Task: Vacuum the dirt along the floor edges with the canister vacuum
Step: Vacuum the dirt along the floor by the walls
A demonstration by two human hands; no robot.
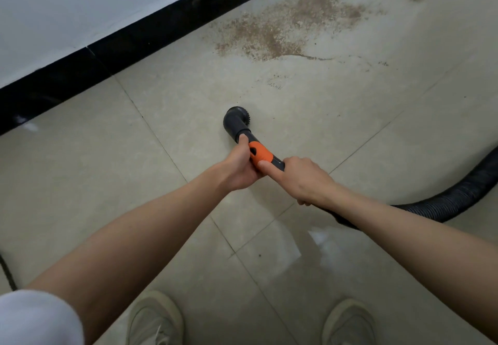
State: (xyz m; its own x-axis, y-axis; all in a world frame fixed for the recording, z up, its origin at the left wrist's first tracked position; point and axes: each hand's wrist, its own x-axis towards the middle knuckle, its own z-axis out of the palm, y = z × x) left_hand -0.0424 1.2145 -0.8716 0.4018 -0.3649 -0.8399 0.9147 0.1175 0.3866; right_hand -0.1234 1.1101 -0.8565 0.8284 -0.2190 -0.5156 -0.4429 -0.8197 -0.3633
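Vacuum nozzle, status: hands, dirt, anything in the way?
Left hand and right hand both grip the wand. Nozzle on clean tile, short of the dirt patch by the baseboard. Path clear.

Pale shoes [155, 320] on tiled floor [80, 183], black baseboard [151, 34], white wall [67, 2]

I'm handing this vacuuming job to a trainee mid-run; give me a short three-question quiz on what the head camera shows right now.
1. True or false: the brush nozzle sits on the dirt patch.
2. Which hand is nearer the nozzle on the wand? A) left hand B) right hand
3. Fill in: the hose trails off toward the person's ____ side.

Key
1. False; it is on the tiled floor, short of the dirt lying near the black baseboard.
2. A
3. right
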